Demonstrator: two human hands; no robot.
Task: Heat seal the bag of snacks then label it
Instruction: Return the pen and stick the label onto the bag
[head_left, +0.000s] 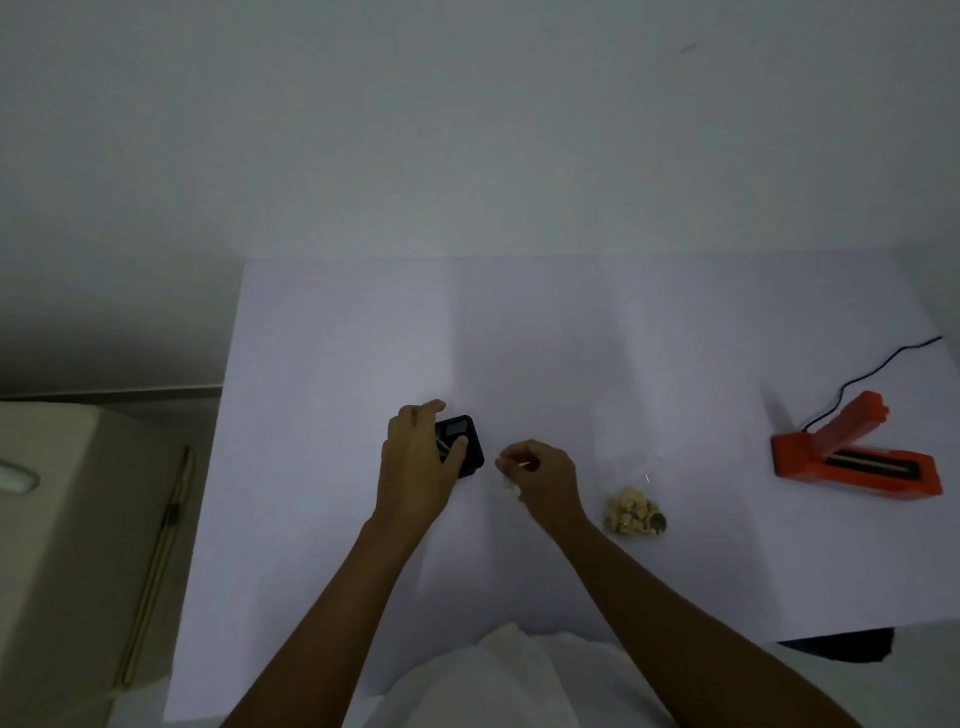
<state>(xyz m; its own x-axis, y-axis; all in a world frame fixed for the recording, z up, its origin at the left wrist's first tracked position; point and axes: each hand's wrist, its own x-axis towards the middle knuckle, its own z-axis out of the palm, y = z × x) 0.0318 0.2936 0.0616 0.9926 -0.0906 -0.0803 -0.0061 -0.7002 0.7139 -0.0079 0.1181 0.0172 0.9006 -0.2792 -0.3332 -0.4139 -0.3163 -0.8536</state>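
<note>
left hand (415, 467) curled round black label maker (466, 442) | right hand (545, 475) pinching small white strip (521, 464)

The tabletop (675, 338) looked like matt white paper; the heat sealer (857, 465) was orange plastic, the label maker (465, 441) black plastic, the snack bag (636, 499) clear film.

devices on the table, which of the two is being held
The small black square device with a screen, gripped by the left hand. The orange plastic heat sealer lies untouched far to the right, its lid arm raised.
</note>
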